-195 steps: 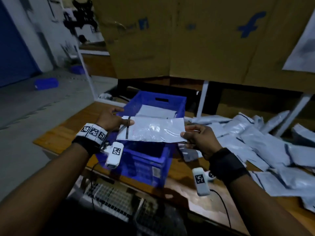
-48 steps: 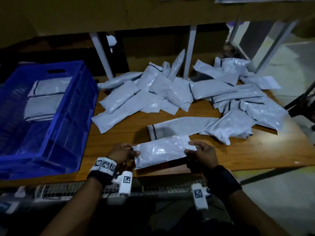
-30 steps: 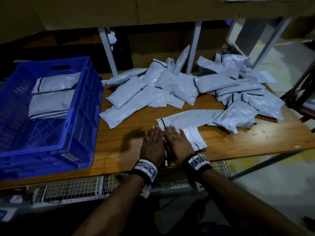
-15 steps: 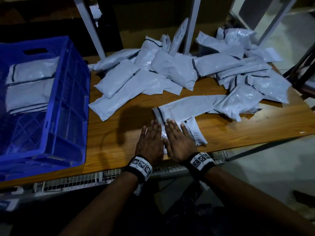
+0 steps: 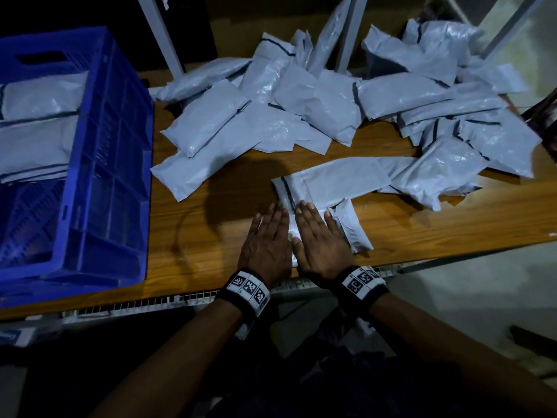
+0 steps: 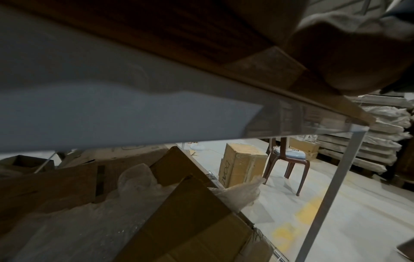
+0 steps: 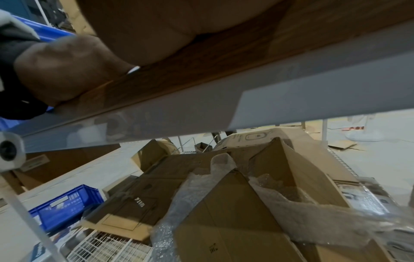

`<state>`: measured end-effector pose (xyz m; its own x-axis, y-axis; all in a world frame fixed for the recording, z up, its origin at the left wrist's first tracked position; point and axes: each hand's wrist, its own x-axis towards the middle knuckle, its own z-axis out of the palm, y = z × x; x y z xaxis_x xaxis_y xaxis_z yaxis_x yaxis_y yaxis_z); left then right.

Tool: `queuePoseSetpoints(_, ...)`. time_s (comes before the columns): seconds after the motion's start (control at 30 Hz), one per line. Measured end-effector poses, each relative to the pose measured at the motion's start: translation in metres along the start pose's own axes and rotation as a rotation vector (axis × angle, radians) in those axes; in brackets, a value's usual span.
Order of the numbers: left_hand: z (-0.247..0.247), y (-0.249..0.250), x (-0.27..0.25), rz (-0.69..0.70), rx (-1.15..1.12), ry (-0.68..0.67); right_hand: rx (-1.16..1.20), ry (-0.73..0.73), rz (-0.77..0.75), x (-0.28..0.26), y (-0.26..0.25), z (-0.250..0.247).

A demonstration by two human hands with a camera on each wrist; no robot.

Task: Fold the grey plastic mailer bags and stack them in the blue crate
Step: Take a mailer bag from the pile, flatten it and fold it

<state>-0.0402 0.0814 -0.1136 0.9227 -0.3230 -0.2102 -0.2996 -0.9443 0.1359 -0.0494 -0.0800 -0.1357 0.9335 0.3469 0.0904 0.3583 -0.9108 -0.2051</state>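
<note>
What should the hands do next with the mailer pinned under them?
Probably fold it over. Both hands, left and right, press flat on the mailer at the table's near edge, and it is not yet in the blue crate holding the folded stack.

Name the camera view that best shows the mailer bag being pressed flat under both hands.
The head view: the mailer bag lies on the table under both flat hands. Both wrist views look under the table edge; neither clearly shows the bag.

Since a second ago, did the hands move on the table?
No. The left hand and right hand still press flat, side by side, on the mailer bag near the table's front edge.
</note>
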Motion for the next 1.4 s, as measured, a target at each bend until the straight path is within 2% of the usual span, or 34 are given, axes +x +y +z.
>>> queuePoseSetpoints(0.23,-0.005,0.0,0.0,0.02,-0.009,-0.001,0.011,0.023,0.021,0.001,-0.002,-0.003)
queuePoseSetpoints(0.37,-0.015,0.002,-0.003,0.021,0.004,-0.021,0.067,-0.044,0.025,0.002,-0.004,-0.01)
queuePoseSetpoints(0.43,-0.021,0.001,-0.008,0.04,0.029,0.042,0.108,-0.004,-0.025,-0.003,0.001,-0.02)
queuePoseSetpoints(0.5,-0.027,0.005,-0.011,0.098,0.002,0.143,0.093,0.1,-0.059,-0.01,0.012,-0.032)
queuePoseSetpoints(0.57,-0.026,0.011,-0.01,0.132,-0.007,0.201,0.036,0.118,-0.019,-0.014,0.026,-0.037)
queuePoseSetpoints(0.67,-0.019,0.016,0.001,0.111,0.064,0.074,-0.076,-0.039,0.024,-0.014,0.045,-0.028)
queuePoseSetpoints(0.77,-0.002,0.014,0.008,0.086,0.089,0.002,-0.098,-0.104,0.009,-0.018,0.054,-0.014)
queuePoseSetpoints(0.97,0.004,0.015,0.009,0.076,0.111,0.001,-0.129,-0.016,-0.023,-0.022,0.056,-0.007)
queuePoseSetpoints(1.4,0.006,0.015,0.011,0.077,0.107,0.004,-0.154,-0.057,0.019,-0.022,0.052,-0.008)
